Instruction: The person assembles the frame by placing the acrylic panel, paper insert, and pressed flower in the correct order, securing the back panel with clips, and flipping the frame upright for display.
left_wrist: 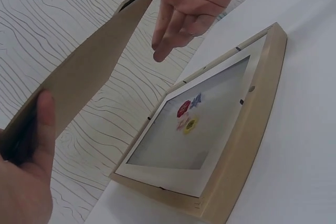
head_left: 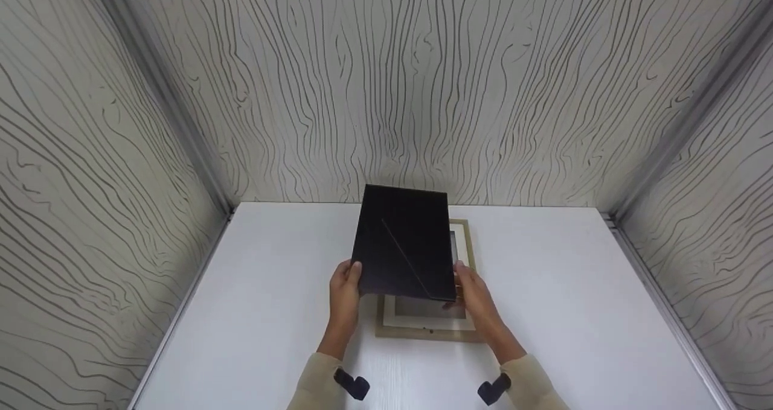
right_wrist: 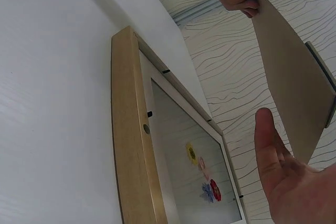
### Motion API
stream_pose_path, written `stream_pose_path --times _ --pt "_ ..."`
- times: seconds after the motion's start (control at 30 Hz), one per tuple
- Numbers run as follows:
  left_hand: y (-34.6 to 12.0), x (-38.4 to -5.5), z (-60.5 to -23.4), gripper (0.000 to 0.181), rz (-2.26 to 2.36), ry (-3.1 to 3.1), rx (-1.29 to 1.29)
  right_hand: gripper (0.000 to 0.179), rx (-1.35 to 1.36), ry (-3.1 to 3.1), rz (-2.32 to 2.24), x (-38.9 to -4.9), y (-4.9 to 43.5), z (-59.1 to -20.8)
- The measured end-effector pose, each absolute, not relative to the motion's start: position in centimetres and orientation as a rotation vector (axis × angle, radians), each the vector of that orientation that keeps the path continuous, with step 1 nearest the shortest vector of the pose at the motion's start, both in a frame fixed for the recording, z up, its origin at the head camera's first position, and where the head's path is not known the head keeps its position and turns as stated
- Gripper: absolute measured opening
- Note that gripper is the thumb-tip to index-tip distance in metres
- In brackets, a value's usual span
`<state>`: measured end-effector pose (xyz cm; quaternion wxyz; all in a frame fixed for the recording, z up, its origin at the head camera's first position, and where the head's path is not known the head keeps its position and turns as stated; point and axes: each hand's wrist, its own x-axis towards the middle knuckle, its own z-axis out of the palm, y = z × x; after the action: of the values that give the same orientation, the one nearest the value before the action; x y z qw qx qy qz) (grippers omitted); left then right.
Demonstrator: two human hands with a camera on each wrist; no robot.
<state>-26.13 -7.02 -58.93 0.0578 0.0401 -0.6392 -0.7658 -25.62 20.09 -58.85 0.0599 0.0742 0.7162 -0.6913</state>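
A picture frame's backing board (head_left: 406,241), black on its upper face and brown underneath, is held tilted above the table. My left hand (head_left: 345,283) grips its lower left edge, thumb on the black face. At the lower right edge, my right hand (head_left: 474,292) holds the board near the corner; its fingers (left_wrist: 178,32) extend below the brown side. Under the board lies a light wooden picture frame (head_left: 432,333), partly hidden. Inside it are a white mat (left_wrist: 210,174) and a grey pane with small red, blue, pink and yellow flowers (left_wrist: 189,124).
The frame lies on a white table (head_left: 284,313). Small dark tabs (right_wrist: 150,114) stick out along its inner edge. Wood-grain patterned panels (head_left: 416,84) stand behind and on both sides, joined by metal rails (head_left: 163,96).
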Motion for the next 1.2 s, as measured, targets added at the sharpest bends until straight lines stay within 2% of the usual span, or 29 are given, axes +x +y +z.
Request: stream_pose_path --times 0.17,0.4,0.53,0.73,1.03,1.2 --pt "-6.3 -25.9 -59.3 0.04 -2.34 -1.932 0.118 0.071 0.243 2.202 -2.044 -25.5 20.1 -58.6" --pt "-5.5 -25.6 -59.9 0.041 -2.273 -2.002 0.11 0.051 0.235 2.264 -2.047 -25.3 20.2 -58.5" --pt "-5.2 -25.4 -60.3 0.039 -2.23 -2.031 0.114 0.047 0.235 2.3 -2.036 -25.2 20.4 -58.7" --pt "-4.9 -25.3 -60.5 0.038 -2.242 -2.057 0.119 0.048 0.221 2.345 -2.007 -25.2 20.8 -58.9" --pt "-4.7 -25.1 -60.7 0.039 -2.22 -2.167 0.084 0.059 0.236 2.358 -1.953 -24.9 21.8 -59.0" --pt "-4.6 -25.2 -61.1 0.037 -2.167 -2.253 0.106 0.057 0.253 2.408 -1.902 -25.0 22.4 -59.3"
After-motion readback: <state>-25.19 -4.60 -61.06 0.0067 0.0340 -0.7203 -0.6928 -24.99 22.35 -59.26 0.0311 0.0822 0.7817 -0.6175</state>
